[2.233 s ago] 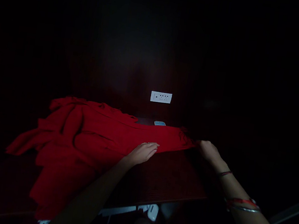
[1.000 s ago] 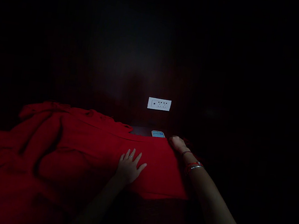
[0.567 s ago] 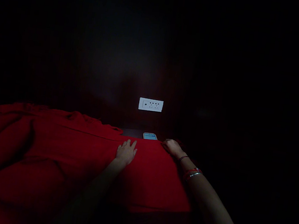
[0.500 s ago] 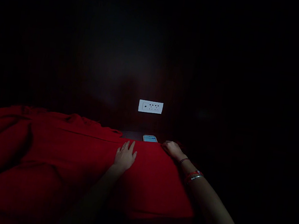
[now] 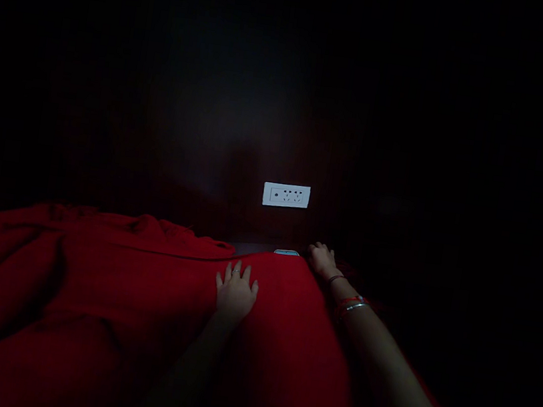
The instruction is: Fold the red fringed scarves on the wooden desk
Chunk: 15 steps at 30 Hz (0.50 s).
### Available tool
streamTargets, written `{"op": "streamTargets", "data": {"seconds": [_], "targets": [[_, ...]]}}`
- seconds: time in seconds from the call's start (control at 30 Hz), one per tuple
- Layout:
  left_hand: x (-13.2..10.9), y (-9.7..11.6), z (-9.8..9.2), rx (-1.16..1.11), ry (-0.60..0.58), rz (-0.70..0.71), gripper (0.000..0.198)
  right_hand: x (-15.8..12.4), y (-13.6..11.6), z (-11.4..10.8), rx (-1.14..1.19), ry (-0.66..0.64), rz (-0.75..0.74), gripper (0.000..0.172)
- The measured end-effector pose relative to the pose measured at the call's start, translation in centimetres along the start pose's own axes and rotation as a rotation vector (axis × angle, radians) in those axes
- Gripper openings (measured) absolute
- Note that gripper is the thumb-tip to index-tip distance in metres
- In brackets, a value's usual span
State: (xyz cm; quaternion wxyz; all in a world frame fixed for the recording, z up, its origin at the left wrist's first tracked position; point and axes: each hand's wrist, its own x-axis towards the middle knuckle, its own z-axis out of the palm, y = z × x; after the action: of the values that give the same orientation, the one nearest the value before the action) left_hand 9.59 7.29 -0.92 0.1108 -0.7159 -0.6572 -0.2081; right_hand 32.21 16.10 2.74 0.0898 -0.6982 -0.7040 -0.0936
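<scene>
Head view — left hand (image 5: 236, 294) spread on red cloth (image 5: 153, 285); right hand (image 5: 322, 261) at edge, grip unclear — phone screen (image 5: 287, 253) unreadable.

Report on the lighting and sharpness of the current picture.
Head view: the margins are nearly black; head view: the white socket plate is brightest, its holes legible; head view: shadow dulls the red cloth toward the bottom, though the left hand and right hand are discernible.

A dark, dimly lit wall (image 5: 223, 116) bears a white socket plate (image 5: 286, 196)
</scene>
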Motion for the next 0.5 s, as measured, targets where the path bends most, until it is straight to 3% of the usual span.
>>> {"op": "streamTargets", "data": {"seconds": [0.13,0.27,0.37,0.5], "targets": [[0.1,-0.1,0.4,0.006,-0.136,-0.05,0.051,-2.1,-0.2,-0.4,0.003,0.007,0.042,0.032],[0.2,-0.1,0.1,0.005,-0.193,-0.053,0.051,-5.7,0.4,-0.9,0.052,-0.078,0.055,0.048],[0.1,-0.1,-0.1,0.021,-0.146,-0.041,0.047,-8.6,0.9,-0.6,0.096,-0.177,0.026,0.058],[-0.1,0.1,-0.7,0.049,-0.049,-0.002,0.038,-10.8,1.5,-0.7,0.062,-0.219,0.053,0.054]]}}
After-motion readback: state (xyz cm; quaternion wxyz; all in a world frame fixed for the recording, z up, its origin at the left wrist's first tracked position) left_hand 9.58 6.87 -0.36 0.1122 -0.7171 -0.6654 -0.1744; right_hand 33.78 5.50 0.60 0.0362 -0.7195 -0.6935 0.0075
